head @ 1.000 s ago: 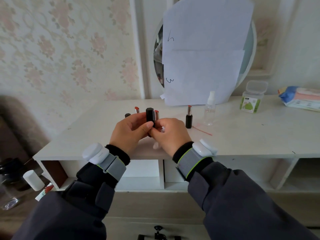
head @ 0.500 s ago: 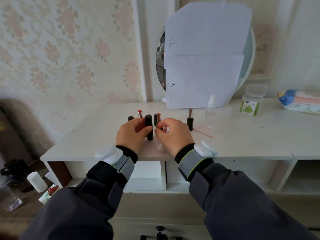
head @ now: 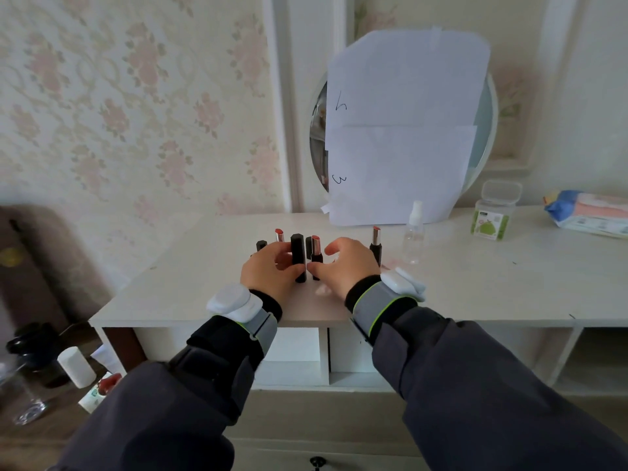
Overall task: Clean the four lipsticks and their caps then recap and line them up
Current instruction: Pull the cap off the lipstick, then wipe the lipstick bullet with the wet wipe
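A capped black lipstick stands upright on the white table. My left hand holds it with thumb and fingers. Just right of it stands an uncapped lipstick, and a black cap stands behind. My right hand has loosely spread fingers; its thumb lies at that lipstick's base and the index finger is apart from it. Another uncapped lipstick and a small black cap stand behind my left hand. A third uncapped lipstick stands right of my right hand.
A clear spray bottle, a green-labelled box and a pack of wipes sit to the right. A pale crumpled wipe lies under my right wrist. A paper-covered round mirror leans at the back.
Both hands lowered the capped lipstick from mid-air onto the table, where it now stands upright. My right hand let go and spread open beside the uncapped lipstick.
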The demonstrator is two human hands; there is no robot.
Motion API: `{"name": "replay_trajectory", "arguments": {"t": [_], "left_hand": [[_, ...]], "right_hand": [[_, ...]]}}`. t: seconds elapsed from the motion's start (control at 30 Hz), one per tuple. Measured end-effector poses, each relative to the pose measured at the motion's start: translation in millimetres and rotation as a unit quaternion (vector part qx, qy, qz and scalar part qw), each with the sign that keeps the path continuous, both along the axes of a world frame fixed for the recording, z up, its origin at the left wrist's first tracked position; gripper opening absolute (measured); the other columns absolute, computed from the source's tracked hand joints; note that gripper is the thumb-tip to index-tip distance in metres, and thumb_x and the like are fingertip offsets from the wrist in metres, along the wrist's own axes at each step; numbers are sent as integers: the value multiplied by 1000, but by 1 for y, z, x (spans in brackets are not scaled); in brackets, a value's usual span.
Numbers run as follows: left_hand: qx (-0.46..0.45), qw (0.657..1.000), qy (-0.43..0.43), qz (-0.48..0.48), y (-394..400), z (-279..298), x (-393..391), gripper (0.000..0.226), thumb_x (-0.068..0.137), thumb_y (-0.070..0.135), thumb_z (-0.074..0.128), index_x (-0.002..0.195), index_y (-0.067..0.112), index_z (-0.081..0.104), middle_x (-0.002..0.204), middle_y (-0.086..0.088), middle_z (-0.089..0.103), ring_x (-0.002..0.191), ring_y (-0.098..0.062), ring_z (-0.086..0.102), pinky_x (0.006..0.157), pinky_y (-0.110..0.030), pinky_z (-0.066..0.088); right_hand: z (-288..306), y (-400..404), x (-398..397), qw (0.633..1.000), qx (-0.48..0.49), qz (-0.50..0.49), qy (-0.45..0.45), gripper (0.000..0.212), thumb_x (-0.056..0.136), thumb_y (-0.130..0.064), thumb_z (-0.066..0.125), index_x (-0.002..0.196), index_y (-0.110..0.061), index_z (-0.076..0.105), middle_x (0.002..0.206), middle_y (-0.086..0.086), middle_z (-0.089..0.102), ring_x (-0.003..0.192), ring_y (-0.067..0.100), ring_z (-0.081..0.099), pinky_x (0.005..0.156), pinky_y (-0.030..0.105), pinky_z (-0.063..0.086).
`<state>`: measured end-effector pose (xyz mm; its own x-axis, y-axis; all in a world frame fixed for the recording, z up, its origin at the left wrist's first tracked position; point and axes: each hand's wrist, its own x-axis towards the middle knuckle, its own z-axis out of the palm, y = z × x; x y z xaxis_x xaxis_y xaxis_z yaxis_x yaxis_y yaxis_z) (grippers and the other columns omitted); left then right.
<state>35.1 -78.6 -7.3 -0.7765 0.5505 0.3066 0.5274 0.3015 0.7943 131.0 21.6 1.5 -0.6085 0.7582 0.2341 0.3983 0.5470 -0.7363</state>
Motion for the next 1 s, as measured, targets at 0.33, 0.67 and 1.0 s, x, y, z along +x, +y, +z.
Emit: {"name": "replay_trajectory", "arguments": {"t": [0.33,0.67,1.0], "left_hand": [[-28,999,27,12,1,-4,3,40,79,18,69,117,26,64,108,6,71,104,-16,64,93,-31,47],[132,985,101,39,-6,-11,10,24,83,13,68,105,18,62,92,3,57,75,-1,53,65,-5,38],[168,975,111,-90,-12,-9,18,24,81,37,60,97,55,59,88,11,61,70,-17,62,69,-32,53]], "right_hand": [[-4,1,-2,999,32,17,-13,15,83,-34,68,92,-21,70,83,0,72,88,18,66,74,28,49],[-8,3,1,998,32,-3,55,21,84,-38,68,92,-19,72,91,-1,70,88,18,63,71,25,42],[-1,-12,19,968,-70,87,224,10,86,-27,70,87,-17,71,57,1,62,48,14,58,51,22,47]]}}
